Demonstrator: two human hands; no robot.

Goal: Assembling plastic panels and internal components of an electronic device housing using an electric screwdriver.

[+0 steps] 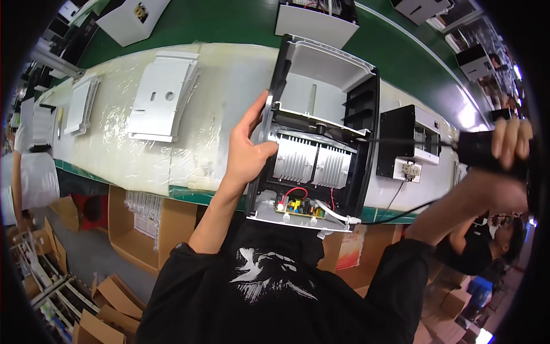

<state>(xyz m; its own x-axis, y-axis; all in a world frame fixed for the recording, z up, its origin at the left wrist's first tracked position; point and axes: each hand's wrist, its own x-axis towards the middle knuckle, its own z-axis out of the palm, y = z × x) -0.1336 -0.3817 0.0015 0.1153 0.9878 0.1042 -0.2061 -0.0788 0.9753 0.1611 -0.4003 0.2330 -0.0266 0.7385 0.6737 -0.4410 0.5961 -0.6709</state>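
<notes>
An opened appliance housing, black-sided with a white inner tray, lies before me. Inside it sit two finned metal heat sinks, and nearer me a small circuit board with red wires and a white cable. My left hand grips the housing's left wall, thumb over the rim beside the heat sinks. Off to the right, my right hand is wrapped round a dark screwdriver, apparently a powered one. Its long thin shaft points left, the tip at the housing's right side; whether it touches a screw cannot be seen.
White panels lie on the film-covered bench to the left. A black-and-white unit stands right of the housing, with a terminal block by it. Beyond runs a green conveyor. Cardboard boxes are below; other people work at both sides.
</notes>
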